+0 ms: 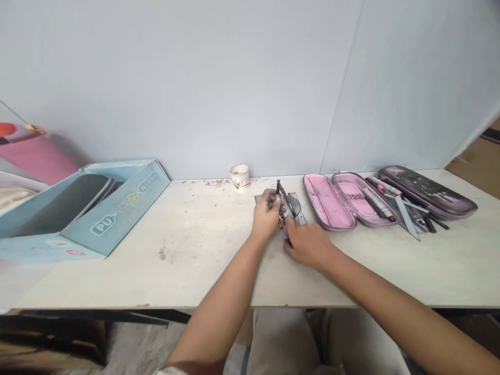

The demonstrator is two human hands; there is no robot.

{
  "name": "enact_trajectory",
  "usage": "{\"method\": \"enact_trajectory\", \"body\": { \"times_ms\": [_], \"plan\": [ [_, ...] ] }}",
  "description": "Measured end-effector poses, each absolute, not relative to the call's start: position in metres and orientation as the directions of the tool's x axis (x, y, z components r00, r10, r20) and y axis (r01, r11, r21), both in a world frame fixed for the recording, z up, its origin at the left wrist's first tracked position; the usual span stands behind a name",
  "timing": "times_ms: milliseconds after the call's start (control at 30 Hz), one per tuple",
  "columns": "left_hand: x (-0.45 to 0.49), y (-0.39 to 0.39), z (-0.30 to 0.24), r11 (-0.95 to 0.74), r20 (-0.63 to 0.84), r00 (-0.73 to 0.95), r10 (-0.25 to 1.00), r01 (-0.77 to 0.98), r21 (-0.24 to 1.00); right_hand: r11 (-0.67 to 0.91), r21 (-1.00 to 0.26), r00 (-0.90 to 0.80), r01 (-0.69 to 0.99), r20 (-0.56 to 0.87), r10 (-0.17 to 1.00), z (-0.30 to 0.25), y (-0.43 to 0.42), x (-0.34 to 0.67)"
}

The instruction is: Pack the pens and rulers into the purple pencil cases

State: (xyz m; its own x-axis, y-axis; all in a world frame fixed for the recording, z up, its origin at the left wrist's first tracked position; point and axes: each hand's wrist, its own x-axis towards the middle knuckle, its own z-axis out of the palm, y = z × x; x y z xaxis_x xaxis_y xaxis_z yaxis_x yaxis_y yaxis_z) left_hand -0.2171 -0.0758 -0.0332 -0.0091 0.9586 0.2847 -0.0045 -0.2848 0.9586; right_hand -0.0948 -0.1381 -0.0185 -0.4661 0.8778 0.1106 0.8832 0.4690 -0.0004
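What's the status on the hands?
Left hand gripping compass over ruler. Right hand at ruler's near end. Pink pencil case just right, not touching.

The drawing compass point(287, 201) was black with a touch of yellow. The open pencil case point(330, 202) was lined in bright pink with a mauve-grey rim, and the neighbouring case cover point(427, 191) was mottled black and pink. The cardboard box point(133, 208) was pale blue with white and yellow lettering. The desk point(187, 276) was off-white, speckled with dark stains.
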Motion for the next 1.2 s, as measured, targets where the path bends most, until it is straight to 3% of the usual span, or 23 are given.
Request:
{"method": "enact_trajectory", "body": {
  "times_ms": [133,233,333,433,600,800,1000,1200],
  "plan": [
    [-0.216,-0.078,-0.034,-0.311,0.311,0.015,0.95,0.099,0.945,0.442,-0.045,-0.436,0.896,0.1,0.894,-0.015,-0.134,-0.08],
    [-0.217,-0.078,-0.033,-0.321,0.327,0.005,0.945,0.206,0.925,0.41,-0.174,-0.349,0.895,0.297,0.889,-0.008,-0.122,-0.053],
    [-0.219,-0.078,-0.032,-0.324,0.349,0.011,0.937,0.404,0.855,0.454,-0.37,-0.204,0.811,0.548,0.811,-0.001,-0.105,-0.025],
    [-0.219,-0.078,-0.031,-0.336,0.377,0.05,0.925,0.573,0.748,0.503,-0.525,-0.052,0.687,0.655,0.754,0.002,-0.09,-0.005],
    [-0.218,-0.08,-0.028,-0.426,0.399,0.203,0.894,0.657,0.622,0.532,-0.604,-0.053,0.594,0.63,0.774,-0.01,-0.077,0.0],
    [-0.214,-0.085,-0.025,-0.443,0.305,0.322,0.896,0.694,0.568,0.619,-0.567,-0.254,0.544,0.592,0.765,-0.024,-0.079,-0.01],
    [-0.203,-0.083,-0.027,-0.447,0.32,0.321,0.892,0.737,0.507,0.421,-0.542,-0.189,0.727,0.432,0.882,-0.03,-0.072,-0.003],
    [-0.187,-0.081,-0.014,-0.452,0.343,0.306,0.888,0.717,0.531,0.543,-0.686,-0.265,0.484,0.477,0.838,-0.015,-0.08,0.013]
  ]
}}
